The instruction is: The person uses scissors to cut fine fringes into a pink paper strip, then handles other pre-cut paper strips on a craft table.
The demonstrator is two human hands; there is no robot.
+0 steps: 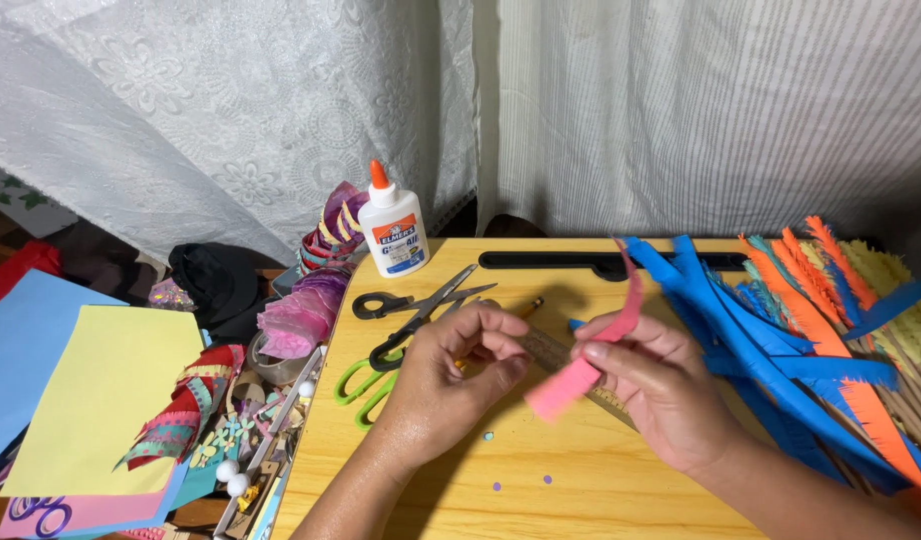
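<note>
Now rolling pink paper strip (581, 365): right hand (671, 390) fingers pinching it, left hand (451, 375) fingers curled narrow, holding nothing. Next, needs tight, slow winding.

White lace curtain (211, 110) hangs at left, a ribbed white cloth (701, 110) at right. A yellow wooden lap table (581, 490) fills the foreground under soft, even light
</note>
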